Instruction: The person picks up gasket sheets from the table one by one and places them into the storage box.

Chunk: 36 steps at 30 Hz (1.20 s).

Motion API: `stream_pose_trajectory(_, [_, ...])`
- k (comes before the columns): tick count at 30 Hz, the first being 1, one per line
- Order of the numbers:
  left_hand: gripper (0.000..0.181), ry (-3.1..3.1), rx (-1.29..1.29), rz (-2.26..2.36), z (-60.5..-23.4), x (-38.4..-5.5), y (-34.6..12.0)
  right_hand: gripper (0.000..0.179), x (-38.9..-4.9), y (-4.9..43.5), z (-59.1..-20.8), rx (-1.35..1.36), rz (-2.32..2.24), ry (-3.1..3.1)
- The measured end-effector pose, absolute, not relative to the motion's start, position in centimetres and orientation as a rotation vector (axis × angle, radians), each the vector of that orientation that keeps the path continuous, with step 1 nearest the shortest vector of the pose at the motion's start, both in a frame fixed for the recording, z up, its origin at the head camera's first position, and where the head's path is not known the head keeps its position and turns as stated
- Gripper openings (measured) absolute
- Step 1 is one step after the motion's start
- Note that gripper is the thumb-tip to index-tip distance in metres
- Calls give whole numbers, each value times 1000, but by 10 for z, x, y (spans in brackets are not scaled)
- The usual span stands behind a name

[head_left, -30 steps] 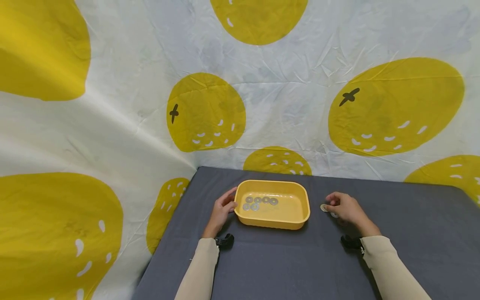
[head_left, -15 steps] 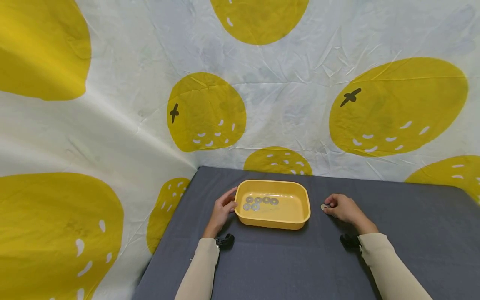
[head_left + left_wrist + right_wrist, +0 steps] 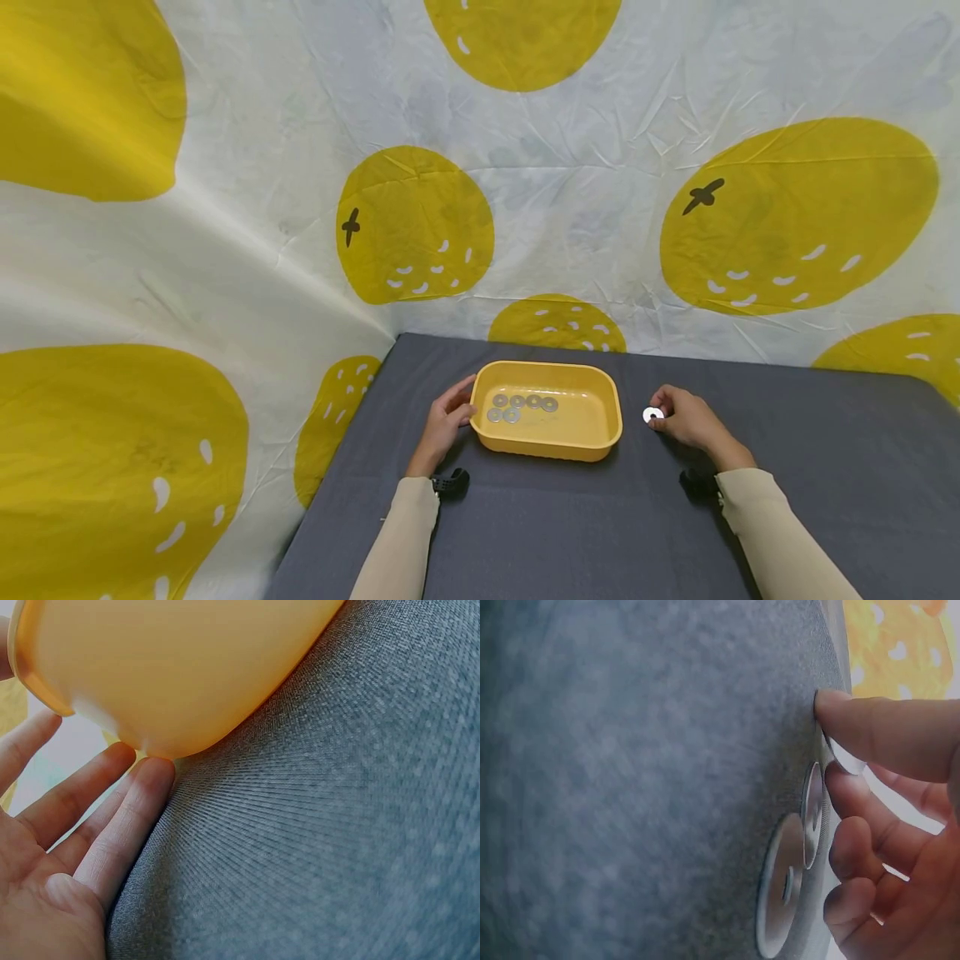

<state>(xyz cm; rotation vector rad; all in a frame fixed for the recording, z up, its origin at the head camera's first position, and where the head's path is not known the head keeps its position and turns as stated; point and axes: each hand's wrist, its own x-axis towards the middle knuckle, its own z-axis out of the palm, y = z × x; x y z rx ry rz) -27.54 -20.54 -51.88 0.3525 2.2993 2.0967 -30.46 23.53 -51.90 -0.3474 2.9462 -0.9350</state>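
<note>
Washer (image 3: 647,413) sits tilted in the right hand (image 3: 690,419), beside the yellow tray (image 3: 543,447); we cannot tell if it touches the desk (image 3: 570,525). Thumb and finger pinch its rim, while the left hand's (image 3: 441,421) fingers lie fairly straight against the tray's end. We judge the thin metal light, stiff, hard to break but slick, so we would grip opposite edges. Two more washers (image 3: 776,900) lie flat near the pinch.
</note>
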Motion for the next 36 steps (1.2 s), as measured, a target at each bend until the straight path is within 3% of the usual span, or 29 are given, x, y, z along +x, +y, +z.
stream_pose_trajectory(36, [58,2317,348,2112,-523,-277,-205,38,-289,221,-502,-320,-1377,2736])
